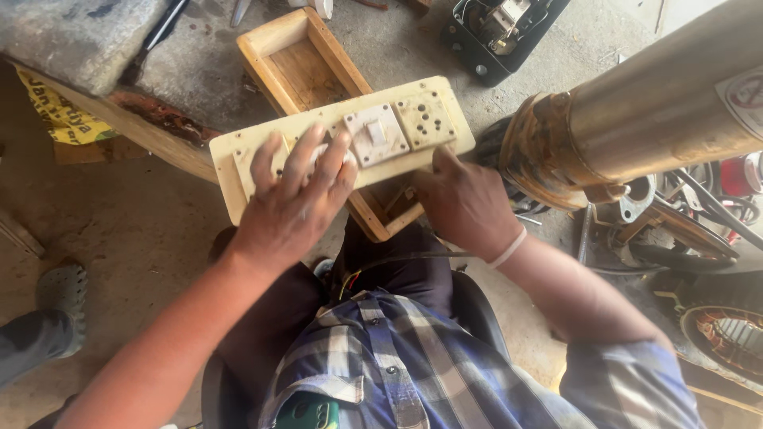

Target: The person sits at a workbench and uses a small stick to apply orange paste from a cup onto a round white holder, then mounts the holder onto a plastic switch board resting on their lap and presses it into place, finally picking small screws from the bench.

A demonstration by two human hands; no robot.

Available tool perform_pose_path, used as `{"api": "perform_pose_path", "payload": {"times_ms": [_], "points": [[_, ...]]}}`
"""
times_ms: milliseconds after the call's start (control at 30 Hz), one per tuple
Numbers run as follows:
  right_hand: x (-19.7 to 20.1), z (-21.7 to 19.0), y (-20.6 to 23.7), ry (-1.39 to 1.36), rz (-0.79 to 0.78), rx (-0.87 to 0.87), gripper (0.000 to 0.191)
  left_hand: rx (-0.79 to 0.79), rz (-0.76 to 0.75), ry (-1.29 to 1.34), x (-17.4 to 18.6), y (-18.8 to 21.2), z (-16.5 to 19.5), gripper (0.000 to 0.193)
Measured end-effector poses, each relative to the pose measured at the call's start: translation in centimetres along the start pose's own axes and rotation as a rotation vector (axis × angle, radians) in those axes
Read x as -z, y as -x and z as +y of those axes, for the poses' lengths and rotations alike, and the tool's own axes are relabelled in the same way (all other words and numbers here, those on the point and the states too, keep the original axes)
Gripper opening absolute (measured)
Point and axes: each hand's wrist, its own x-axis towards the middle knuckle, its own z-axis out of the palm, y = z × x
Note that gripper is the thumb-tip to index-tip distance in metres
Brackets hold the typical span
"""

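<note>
A cream-coloured switchboard panel (238, 171) lies across an open wooden box (298, 67), carrying a white switch (373, 135) and a socket plate (425, 119) with several holes. My left hand (294, 202) rests flat on the panel's left part, fingers spread over a round white fitting. My right hand (465, 206) grips the panel's lower right edge from below, with a white band on the wrist. I sit with my knees under the box.
A large rusty metal cylinder (636, 119) juts in from the right. A black device (501, 36) sits at the top, motor parts and cables (715, 238) at the right. A stone slab (79, 40) lies top left; another person's grey shoe (60, 298) is at left.
</note>
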Motion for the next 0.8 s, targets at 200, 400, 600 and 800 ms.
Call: {"api": "perform_pose_path", "payload": {"times_ms": [200,400,600,800], "points": [[-1.3,0.3,-2.0,0.294,-0.19,0.079,0.012,0.035,-0.099,0.165,0.7,-4.5,-2.7,0.021],[-3.4,-0.2,-4.6,0.482,-0.461,0.179,0.02,0.078,-0.282,0.357,0.6,-7.6,-7.2,0.041],[-4.9,0.0,-5.3,0.508,-0.374,0.305,0.011,0.116,-0.289,0.502,0.6,-7.5,-7.8,0.047],[-3.0,0.4,-5.6,0.471,-0.406,0.394,0.014,0.108,-0.294,0.347,-0.3,-6.0,-7.1,0.042]]}}
